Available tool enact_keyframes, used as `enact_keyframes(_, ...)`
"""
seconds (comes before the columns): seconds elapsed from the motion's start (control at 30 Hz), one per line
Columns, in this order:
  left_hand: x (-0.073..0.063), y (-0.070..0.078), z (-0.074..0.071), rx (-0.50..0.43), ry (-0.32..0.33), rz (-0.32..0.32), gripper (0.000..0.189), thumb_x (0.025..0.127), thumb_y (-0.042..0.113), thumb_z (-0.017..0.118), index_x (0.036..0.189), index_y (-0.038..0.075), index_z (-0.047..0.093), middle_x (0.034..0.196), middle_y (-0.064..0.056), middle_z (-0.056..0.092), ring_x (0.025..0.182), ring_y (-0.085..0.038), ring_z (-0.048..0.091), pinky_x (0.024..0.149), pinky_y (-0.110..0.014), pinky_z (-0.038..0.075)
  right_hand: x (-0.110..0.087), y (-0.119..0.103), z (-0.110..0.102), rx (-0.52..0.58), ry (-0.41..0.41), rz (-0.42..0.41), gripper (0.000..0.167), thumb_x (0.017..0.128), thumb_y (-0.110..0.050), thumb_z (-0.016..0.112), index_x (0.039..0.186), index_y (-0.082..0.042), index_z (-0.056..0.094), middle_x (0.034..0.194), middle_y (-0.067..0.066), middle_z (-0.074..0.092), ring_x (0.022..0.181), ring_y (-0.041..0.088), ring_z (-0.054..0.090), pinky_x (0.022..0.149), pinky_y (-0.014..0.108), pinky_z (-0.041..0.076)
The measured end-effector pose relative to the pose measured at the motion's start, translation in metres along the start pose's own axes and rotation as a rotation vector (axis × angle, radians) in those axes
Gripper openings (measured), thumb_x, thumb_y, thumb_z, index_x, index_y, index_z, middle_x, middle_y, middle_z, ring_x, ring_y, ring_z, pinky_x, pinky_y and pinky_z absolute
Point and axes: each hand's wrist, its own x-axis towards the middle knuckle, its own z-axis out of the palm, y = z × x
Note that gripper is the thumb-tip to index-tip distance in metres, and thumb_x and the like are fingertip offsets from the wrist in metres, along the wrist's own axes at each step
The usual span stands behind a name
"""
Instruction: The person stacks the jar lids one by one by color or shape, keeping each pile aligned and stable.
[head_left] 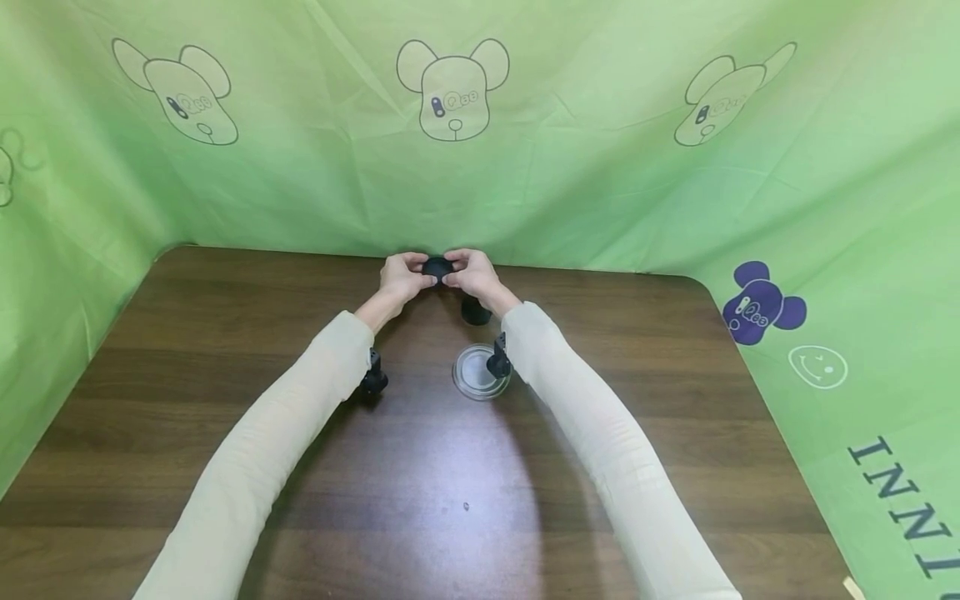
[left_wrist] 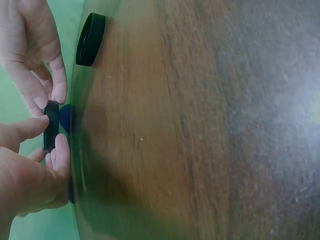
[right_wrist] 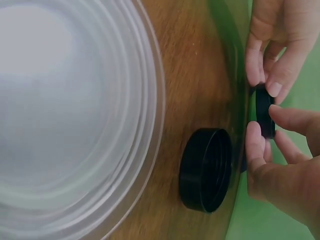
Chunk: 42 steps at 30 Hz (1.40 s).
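Observation:
Both hands hold one black round lid point(head_left: 437, 268) at the far edge of the table. The left hand point(head_left: 400, 277) pinches its left side between thumb and fingers. On the opposite side, the right hand point(head_left: 474, 275) pinches the rim the same way. A second black lid point(right_wrist: 205, 170) lies on the table just nearer than the right hand, its hollow side showing in the right wrist view. Below the right wrist is a clear round container or lid point(head_left: 468, 372) with ringed edges, partly covered by the wrist camera in the head view.
A brown wood-grain table point(head_left: 337, 500) spreads under the arms. Green cloth point(head_left: 300, 167) with printed bear heads hangs right behind its far edge and along both sides. Small dark blue shapes point(left_wrist: 66, 119) show beside the held lid in the left wrist view.

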Motion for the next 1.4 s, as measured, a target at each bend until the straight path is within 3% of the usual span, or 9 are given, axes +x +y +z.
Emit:
enact_keyframes(0.13, 0.001, 0.001, 0.004, 0.000, 0.000, 0.000, 0.046, 0.081, -0.002, 0.073, 0.126, 0.003, 0.062, 0.115, -0.014, 0.065, 0.106, -0.023, 0.062, 0.086, -0.029, 0.051, 0.000, 0.003, -0.003, 0.016, 0.006, 0.000, 0.046, 0.083, 0.015, 0.062, 0.127, 0.006, 0.056, 0.109, 0.019, 0.054, 0.096, 0.021, 0.052, 0.081, 0.026, 0.053)
enact_keyframes(0.3, 0.004, 0.000, 0.010, -0.001, 0.017, 0.029, 0.042, 0.080, -0.003, 0.074, 0.120, 0.002, 0.065, 0.108, -0.013, 0.067, 0.101, -0.021, 0.062, 0.082, -0.025, 0.052, 0.000, 0.005, -0.008, 0.015, 0.008, 0.001, 0.045, 0.083, 0.013, 0.063, 0.127, 0.006, 0.057, 0.115, 0.022, 0.057, 0.102, 0.024, 0.054, 0.083, 0.028, 0.053)
enact_keyframes(0.67, -0.003, 0.007, 0.023, 0.055, 0.002, 0.045, 0.043, 0.080, 0.000, 0.075, 0.122, 0.002, 0.064, 0.114, -0.014, 0.066, 0.106, -0.024, 0.059, 0.090, -0.029, 0.048, -0.010, 0.009, -0.022, -0.088, 0.039, -0.034, 0.044, 0.083, 0.010, 0.065, 0.126, 0.005, 0.058, 0.117, 0.023, 0.060, 0.108, 0.026, 0.055, 0.089, 0.028, 0.050)
enact_keyframes(0.83, -0.006, 0.011, 0.027, 0.054, -0.009, 0.047, 0.044, 0.080, -0.001, 0.076, 0.122, 0.001, 0.064, 0.112, -0.015, 0.065, 0.105, -0.024, 0.059, 0.088, -0.029, 0.049, -0.016, 0.010, -0.027, -0.086, 0.041, -0.034, 0.044, 0.084, 0.010, 0.065, 0.126, 0.006, 0.057, 0.115, 0.025, 0.060, 0.106, 0.027, 0.056, 0.087, 0.030, 0.052)
enact_keyframes(1.1, -0.014, 0.013, 0.035, 0.086, -0.029, 0.059, 0.043, 0.080, 0.000, 0.076, 0.121, 0.001, 0.065, 0.110, -0.015, 0.066, 0.104, -0.024, 0.059, 0.088, -0.030, 0.048, -0.026, 0.012, -0.036, -0.165, 0.034, -0.034, 0.044, 0.085, 0.006, 0.066, 0.128, 0.004, 0.056, 0.119, 0.022, 0.061, 0.113, 0.029, 0.055, 0.097, 0.034, 0.045)
enact_keyframes(1.4, -0.024, 0.012, 0.041, 0.104, -0.066, 0.057, 0.042, 0.079, 0.003, 0.077, 0.119, 0.002, 0.065, 0.107, -0.014, 0.066, 0.104, -0.026, 0.056, 0.088, -0.032, 0.048, -0.040, 0.016, -0.044, -0.199, 0.002, -0.035, 0.048, 0.084, 0.007, 0.066, 0.130, 0.005, 0.054, 0.121, 0.022, 0.059, 0.115, 0.031, 0.055, 0.098, 0.036, 0.045)
